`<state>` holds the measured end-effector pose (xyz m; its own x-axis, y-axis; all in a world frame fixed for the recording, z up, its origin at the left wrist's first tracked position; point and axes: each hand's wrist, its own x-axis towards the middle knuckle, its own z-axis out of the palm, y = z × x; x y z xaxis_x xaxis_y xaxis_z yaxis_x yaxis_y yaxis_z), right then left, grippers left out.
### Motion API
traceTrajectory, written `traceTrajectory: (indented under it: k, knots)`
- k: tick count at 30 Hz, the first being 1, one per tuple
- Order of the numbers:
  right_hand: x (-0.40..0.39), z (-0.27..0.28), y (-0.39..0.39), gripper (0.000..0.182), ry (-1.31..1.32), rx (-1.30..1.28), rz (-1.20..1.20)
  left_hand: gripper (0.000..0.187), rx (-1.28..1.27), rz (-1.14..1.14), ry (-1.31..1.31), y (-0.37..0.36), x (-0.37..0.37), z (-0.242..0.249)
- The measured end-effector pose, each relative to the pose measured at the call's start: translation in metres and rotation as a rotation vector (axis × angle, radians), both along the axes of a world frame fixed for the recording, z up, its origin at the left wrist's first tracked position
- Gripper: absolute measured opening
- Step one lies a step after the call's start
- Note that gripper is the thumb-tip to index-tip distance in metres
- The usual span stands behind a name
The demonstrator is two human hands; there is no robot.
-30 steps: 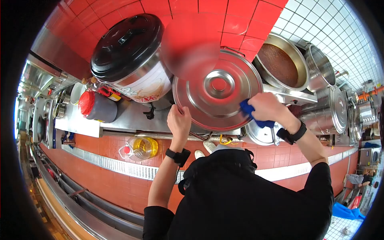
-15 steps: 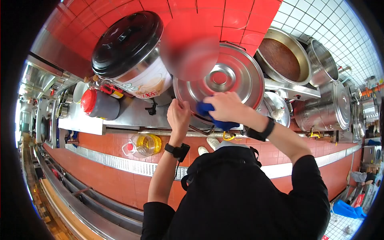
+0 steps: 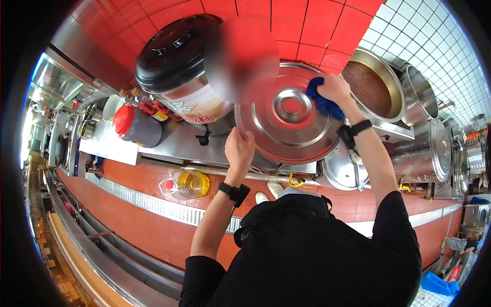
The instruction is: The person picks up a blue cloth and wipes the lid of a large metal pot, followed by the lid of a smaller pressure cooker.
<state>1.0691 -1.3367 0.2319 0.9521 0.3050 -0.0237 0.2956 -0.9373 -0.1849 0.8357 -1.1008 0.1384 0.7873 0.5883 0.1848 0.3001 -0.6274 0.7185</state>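
A large round steel lid [image 3: 271, 130] with a ring-shaped centre knob covers a pot on the counter. My right hand [image 3: 335, 92] grips a dark blue cloth [image 3: 327, 105] against the lid's right side. By the lid's lower left edge is my left hand [image 3: 240, 151], its fingers curled together; what they hold, if anything, is too small to tell. To the left stands a steel container with a black lid [image 3: 176, 51] and a printed label.
An open pan of brown liquid [image 3: 368, 89] stands right of the lid, beside an empty steel pot [image 3: 419, 92]. A red-capped jar [image 3: 135, 125] sits on the left counter. On the floor is a jug of yellow oil [image 3: 189, 184].
My right hand has moved with the blue cloth from the lid's lower edge up to its right side. My left hand stays near the lid's edge. The view has shifted slightly.
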Motion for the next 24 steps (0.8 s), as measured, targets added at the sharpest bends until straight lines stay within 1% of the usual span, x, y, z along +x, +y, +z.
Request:
traceTrajectory:
  k: [1, 2, 3, 4, 5, 6, 7, 8, 11, 12, 13, 14, 16, 17, 18, 20, 21, 23, 24]
  knots:
    - [0.002, 0.000, 0.016, 0.046, -0.006, 0.033, 0.013, 0.024, 0.022, -0.002, -0.002, 0.000, 0.001, 0.001]
    - [0.002, 0.000, 0.032, 0.048, -0.004, 0.030, 0.077, 0.024, 0.027, 0.000, 0.001, 0.000, 0.000, 0.001]
    - [-0.006, 0.005, 0.049, 0.049, 0.052, 0.065, 0.156, 0.024, 0.035, 0.001, -0.013, -0.001, 0.001, 0.002]
    - [-0.004, -0.016, 0.066, 0.047, 0.066, 0.139, 0.274, 0.023, 0.042, -0.002, -0.026, -0.001, 0.000, 0.002]
    - [-0.025, -0.010, 0.084, 0.046, 0.060, 0.133, 0.300, 0.023, 0.044, -0.005, -0.020, -0.002, -0.001, 0.003]
    - [-0.036, -0.008, 0.095, 0.045, 0.023, 0.108, 0.383, 0.023, 0.030, 0.004, -0.014, -0.003, -0.001, 0.005]
    - [-0.047, -0.002, 0.101, 0.044, 0.095, 0.088, 0.417, 0.023, 0.016, 0.014, -0.010, -0.003, 0.000, 0.006]
    - [-0.058, 0.005, 0.102, 0.042, 0.167, 0.066, 0.451, 0.023, 0.016, 0.015, -0.010, -0.002, 0.001, 0.005]
    - [-0.082, 0.003, 0.080, 0.035, 0.194, 0.050, 0.598, 0.027, 0.035, 0.020, -0.069, -0.001, 0.001, 0.002]
    - [-0.089, 0.011, 0.067, 0.032, 0.208, 0.012, 0.638, 0.026, 0.025, 0.015, -0.022, -0.001, 0.001, 0.004]
    - [-0.094, 0.018, 0.055, 0.030, 0.285, -0.061, 0.591, 0.024, 0.016, 0.012, 0.025, -0.001, 0.000, 0.005]
    - [-0.091, 0.015, 0.036, 0.027, 0.286, -0.037, 0.611, 0.024, 0.012, 0.020, 0.022, -0.001, -0.001, 0.004]
    - [-0.077, 0.012, 0.000, 0.039, 0.296, -0.027, 0.511, 0.025, 0.010, -0.012, -0.017, 0.001, 0.000, 0.001]
    - [-0.064, 0.022, -0.009, 0.046, 0.362, -0.110, 0.476, 0.025, 0.005, -0.003, -0.020, 0.001, 0.000, 0.000]
    - [-0.054, 0.024, -0.018, 0.047, 0.344, -0.121, 0.388, 0.025, 0.014, -0.004, -0.029, 0.000, 0.001, -0.001]
    - [-0.038, 0.023, -0.019, 0.045, 0.232, -0.142, 0.286, 0.025, 0.023, -0.001, -0.033, 0.000, -0.002, -0.001]
    - [-0.028, 0.019, -0.012, 0.045, 0.232, -0.141, 0.290, 0.025, 0.002, -0.019, -0.041, 0.001, -0.002, 0.002]
    - [-0.014, 0.008, 0.006, 0.045, 0.054, -0.148, 0.202, 0.025, -0.018, -0.036, -0.051, 0.001, -0.002, 0.003]
    - [-0.017, 0.004, 0.018, 0.045, 0.054, -0.147, 0.200, 0.024, -0.021, -0.031, -0.041, 0.001, -0.002, 0.003]
